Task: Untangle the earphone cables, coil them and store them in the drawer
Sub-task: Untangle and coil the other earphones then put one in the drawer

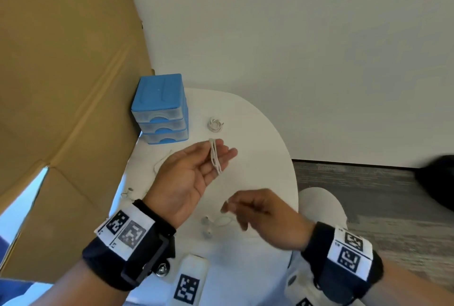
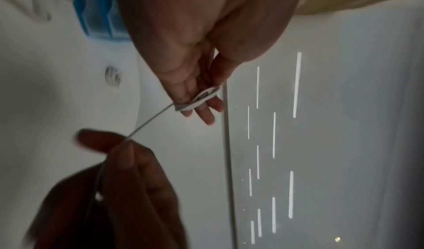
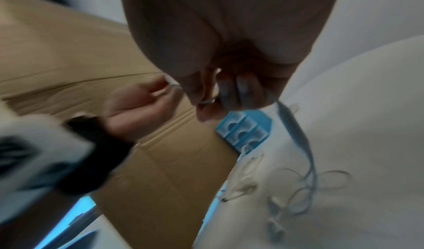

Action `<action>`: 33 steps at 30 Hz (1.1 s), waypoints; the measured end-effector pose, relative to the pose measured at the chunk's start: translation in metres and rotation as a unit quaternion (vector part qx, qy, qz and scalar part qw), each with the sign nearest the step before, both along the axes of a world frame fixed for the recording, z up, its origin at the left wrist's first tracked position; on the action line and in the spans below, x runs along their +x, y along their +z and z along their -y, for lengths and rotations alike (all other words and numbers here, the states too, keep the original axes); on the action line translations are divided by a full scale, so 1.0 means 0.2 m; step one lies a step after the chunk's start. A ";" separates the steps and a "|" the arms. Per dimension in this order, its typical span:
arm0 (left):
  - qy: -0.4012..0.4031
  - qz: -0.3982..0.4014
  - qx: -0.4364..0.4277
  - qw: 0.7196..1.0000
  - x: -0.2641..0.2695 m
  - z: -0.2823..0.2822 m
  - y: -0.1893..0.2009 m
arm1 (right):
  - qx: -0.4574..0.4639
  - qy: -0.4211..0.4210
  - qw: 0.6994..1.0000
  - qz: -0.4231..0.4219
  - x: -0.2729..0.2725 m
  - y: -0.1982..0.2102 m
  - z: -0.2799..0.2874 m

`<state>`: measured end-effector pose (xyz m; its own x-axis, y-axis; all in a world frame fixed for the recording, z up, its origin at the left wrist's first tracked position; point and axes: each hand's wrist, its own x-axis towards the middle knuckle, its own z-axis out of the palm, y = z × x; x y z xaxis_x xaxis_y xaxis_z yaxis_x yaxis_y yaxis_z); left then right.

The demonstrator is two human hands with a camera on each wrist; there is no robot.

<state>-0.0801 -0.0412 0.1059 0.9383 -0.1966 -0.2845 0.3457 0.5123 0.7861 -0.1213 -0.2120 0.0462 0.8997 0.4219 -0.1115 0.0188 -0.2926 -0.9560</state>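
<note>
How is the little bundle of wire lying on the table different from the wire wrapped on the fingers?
The coiled earphone lies on the table, touched by no hand; the cable being coiled loops round the left hand fingers. The first is a finished round bundle; the second has a strand running to the right hand. Both are white.

the right hand (image 1: 260, 212) is smeared by motion in the head view, so where its fingertips meet the white earphone cable (image 1: 215, 158) is not readable there; the strand between the two hands barely shows against the white table (image 1: 265, 133). in the right wrist view the left hand (image 3: 137, 104) and its wristband (image 3: 41, 155) are blurred, and loose cables on the table (image 3: 309, 189) are soft, their ends unclear. the small coil (image 1: 215, 125) beyond the hands is too small to make out. the blue drawer unit (image 2: 96, 10) is cut by the left wrist view's top edge
</note>
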 end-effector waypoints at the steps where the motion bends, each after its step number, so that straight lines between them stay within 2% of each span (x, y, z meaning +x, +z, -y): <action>1: 0.008 0.017 0.030 0.999 0.01 -0.01 -0.02 | -0.016 0.040 0.999 0.000 -0.03 0.02 -0.02; 4: 0.007 0.085 0.190 0.978 0.01 -0.02 -0.10 | -0.011 0.075 0.997 0.005 -0.06 0.14 -0.04; 6: -0.035 0.136 0.297 0.945 -0.02 -0.01 -0.13 | 0.034 0.030 0.998 0.041 -0.03 0.22 0.00; 8: -0.100 0.166 0.332 0.923 -0.04 0.01 -0.11 | 0.058 -0.030 0.994 0.089 0.03 0.26 0.06; 11: -0.162 0.136 0.289 0.934 -0.07 0.04 -0.05 | 0.045 -0.112 0.984 0.128 0.10 0.23 0.13; 14: -0.214 0.090 0.238 0.943 -0.08 0.04 -0.01 | 0.046 -0.149 0.980 0.125 0.11 0.19 0.12; 18: -0.217 0.064 0.192 0.955 -0.07 0.00 0.01 | 0.075 -0.168 0.975 0.123 0.11 0.18 0.09; 21: -0.235 0.085 0.221 0.943 -0.07 0.01 -0.01 | 0.088 -0.171 0.967 0.167 0.10 0.22 0.11; 24: -0.228 0.079 0.231 0.943 -0.08 0.02 -0.04 | 0.087 -0.167 0.961 0.202 0.10 0.24 0.11; 28: -0.222 0.073 0.231 0.944 -0.08 0.01 -0.02 | 0.086 -0.182 0.961 0.189 0.11 0.23 0.11; 33: -0.242 0.092 0.255 0.932 -0.09 0.02 -0.02 | 0.096 -0.148 0.964 0.200 0.08 0.27 0.09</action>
